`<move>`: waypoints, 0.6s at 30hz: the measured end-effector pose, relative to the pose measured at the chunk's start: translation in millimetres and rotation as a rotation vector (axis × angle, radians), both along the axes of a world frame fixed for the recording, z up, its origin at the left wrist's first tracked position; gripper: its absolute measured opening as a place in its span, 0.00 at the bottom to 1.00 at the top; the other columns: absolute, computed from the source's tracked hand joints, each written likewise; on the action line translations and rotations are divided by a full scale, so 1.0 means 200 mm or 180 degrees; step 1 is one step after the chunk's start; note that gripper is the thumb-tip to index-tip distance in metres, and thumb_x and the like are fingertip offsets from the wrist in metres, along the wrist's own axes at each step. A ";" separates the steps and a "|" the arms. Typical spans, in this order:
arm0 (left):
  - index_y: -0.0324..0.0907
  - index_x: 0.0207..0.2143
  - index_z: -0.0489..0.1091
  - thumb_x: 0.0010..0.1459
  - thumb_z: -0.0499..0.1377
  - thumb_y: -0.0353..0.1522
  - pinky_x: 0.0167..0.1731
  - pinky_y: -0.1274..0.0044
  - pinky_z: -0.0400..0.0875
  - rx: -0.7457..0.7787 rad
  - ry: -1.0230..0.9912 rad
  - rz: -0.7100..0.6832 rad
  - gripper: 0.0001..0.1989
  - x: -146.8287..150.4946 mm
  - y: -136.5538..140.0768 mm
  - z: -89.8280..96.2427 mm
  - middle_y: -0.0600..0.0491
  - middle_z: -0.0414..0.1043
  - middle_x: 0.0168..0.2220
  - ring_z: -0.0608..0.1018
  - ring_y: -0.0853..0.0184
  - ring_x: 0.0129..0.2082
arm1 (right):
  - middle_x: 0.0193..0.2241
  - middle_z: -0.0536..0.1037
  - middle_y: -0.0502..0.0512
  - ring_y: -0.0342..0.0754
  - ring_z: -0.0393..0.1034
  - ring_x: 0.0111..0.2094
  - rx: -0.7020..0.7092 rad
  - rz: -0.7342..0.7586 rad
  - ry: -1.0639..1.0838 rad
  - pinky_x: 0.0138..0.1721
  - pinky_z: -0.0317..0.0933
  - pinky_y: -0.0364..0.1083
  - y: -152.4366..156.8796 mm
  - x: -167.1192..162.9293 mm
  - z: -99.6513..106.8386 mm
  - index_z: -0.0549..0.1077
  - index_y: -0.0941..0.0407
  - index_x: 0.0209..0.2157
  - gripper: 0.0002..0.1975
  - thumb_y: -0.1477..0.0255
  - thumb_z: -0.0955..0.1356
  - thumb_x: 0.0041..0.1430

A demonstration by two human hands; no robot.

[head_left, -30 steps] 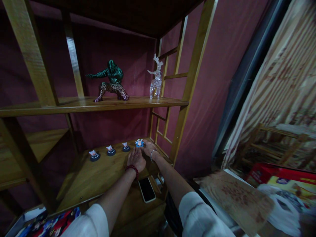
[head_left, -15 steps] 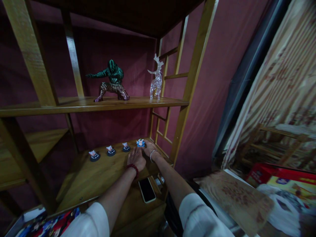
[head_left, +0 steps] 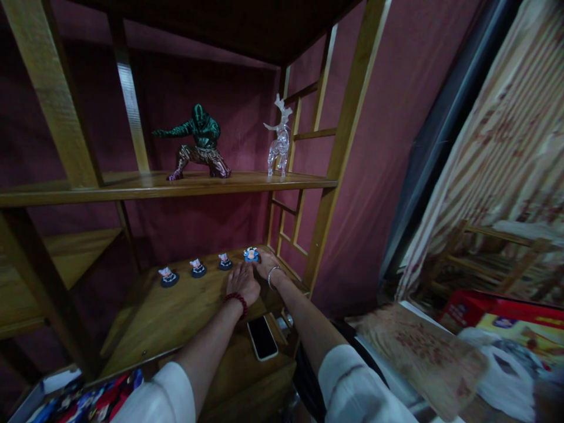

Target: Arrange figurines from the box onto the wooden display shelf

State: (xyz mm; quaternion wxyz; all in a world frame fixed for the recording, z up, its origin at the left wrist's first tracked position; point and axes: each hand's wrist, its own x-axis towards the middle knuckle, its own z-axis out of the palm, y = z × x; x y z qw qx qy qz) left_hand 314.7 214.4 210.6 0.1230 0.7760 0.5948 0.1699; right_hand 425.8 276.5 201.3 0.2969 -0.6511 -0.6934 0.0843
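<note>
A small figurine with a blue base (head_left: 251, 255) stands at the back right of the lower shelf (head_left: 176, 317). My right hand (head_left: 266, 265), wearing a silver bangle, has its fingers against the figurine's right side and seems to grip it. Just in front and to the left, my left hand (head_left: 243, 282) lies low over the shelf with fingers stretched forward; a red bead bracelet circles its wrist. To the left, three pale figurines on dark round bases form a row: the near one (head_left: 225, 262), the middle one (head_left: 198, 268) and the far-left one (head_left: 168, 277).
On the shelf above stand a green and bronze crouching statue (head_left: 200, 144) and a clear deer ornament (head_left: 278, 144). A phone (head_left: 262, 339) lies below my left wrist. A box of colourful items (head_left: 88, 399) sits lower left. A wooden post (head_left: 324, 235) bounds the right side.
Almost nothing differs. Both hands and the figurines keep their places, and the view has shifted only very slightly.
</note>
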 end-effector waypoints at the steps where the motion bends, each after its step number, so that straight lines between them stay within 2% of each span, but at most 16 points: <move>1: 0.39 0.56 0.51 0.51 0.43 0.27 0.56 0.69 0.43 0.0020 -0.0010 -0.0004 0.27 0.00 0.00 0.00 0.51 0.50 0.59 0.49 0.63 0.59 | 0.37 0.73 0.54 0.46 0.67 0.40 -0.0005 0.0002 0.0017 0.42 0.58 0.42 0.00 0.00 0.00 0.69 0.54 0.41 0.15 0.69 0.65 0.49; 18: 0.39 0.55 0.52 0.52 0.42 0.28 0.56 0.69 0.44 0.0088 0.0022 -0.0037 0.26 0.00 -0.02 0.01 0.51 0.51 0.59 0.50 0.63 0.59 | 0.40 0.71 0.57 0.48 0.65 0.44 -0.0173 -0.0093 0.0055 0.44 0.57 0.43 0.00 0.00 0.00 0.66 0.55 0.45 0.19 0.69 0.65 0.49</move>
